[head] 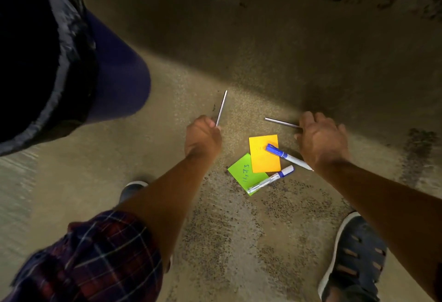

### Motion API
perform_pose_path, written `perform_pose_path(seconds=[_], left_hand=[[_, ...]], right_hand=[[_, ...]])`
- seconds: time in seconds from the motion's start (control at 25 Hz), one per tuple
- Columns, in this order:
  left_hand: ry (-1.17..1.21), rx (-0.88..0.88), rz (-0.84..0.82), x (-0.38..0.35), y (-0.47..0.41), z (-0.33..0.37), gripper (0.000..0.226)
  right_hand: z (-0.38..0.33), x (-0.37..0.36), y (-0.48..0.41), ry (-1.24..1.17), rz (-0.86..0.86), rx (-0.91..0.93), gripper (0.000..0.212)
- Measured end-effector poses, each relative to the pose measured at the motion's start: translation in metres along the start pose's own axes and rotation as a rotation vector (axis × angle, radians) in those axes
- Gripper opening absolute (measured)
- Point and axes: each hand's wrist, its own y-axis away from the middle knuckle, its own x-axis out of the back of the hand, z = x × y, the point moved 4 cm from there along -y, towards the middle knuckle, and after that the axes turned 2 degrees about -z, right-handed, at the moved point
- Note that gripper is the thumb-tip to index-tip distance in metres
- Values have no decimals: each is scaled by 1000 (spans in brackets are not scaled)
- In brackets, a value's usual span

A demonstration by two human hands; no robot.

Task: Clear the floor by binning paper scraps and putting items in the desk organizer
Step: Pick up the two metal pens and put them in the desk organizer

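Speckled tan floor (239, 242), lit in a band across the middle, dark beyond.

Left hand (203, 136) closed in a fist around the lower end of a thin grey pencil (221, 108); the pencil sticks up and away from the knuckles, raised off the floor. Plaid sleeve (95, 258) rolled up on that arm.

Right hand (321, 140) palm down, fingers curled over the near end of a second grey pencil (282, 122). Cannot tell whether this one is gripped or only touched, or whether it is lifted.

Between the two hands, on the floor: a yellow sticky note (262, 158) overlapping a green sticky note (246, 175) with blue writing on it. A blue-capped pen (287, 156) lies across the yellow note's right corner, its far end hidden under the right wrist. A second pen (271, 179), clear-bodied with a blue band, lies across the green note's lower edge.

Bin (114, 70) at upper left, purple outside, black liner (67, 46) folded over the rim, well apart from the notes.

Dark sandals: one (354, 261) at lower right, the other (132, 189) partly behind the left forearm.
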Motion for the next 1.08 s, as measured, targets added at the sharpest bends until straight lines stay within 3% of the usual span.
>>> perform_pose_path(seconds=[0.08, 0.24, 0.32, 0.52, 0.64, 0.76, 0.92, 1.08], left_hand=[[38, 37, -31, 4, 4, 3, 5], [145, 160, -40, 12, 5, 2, 28], [241, 230, -72, 16, 15, 4, 30], [473, 330, -211, 38, 69, 37, 17], [554, 301, -246, 60, 99, 72, 16], [597, 243, -238, 95, 124, 109, 17], [672, 131, -252, 156, 163, 154, 16], [700, 8, -227, 231, 205, 196, 18]], right_hand=[[-3, 6, -5, 19, 20, 19, 27], [-15, 4, -10, 140, 4, 78, 14], [-19, 4, 0, 84, -17, 27, 11], [-34, 56, 38, -557, 51, -107, 5], [-57, 110, 64, -923, 72, -92, 29], [-84, 163, 88, -1240, 56, -121, 23], [-114, 246, 127, -1439, 71, -111, 23], [-139, 327, 169, -1441, 112, -52, 20]])
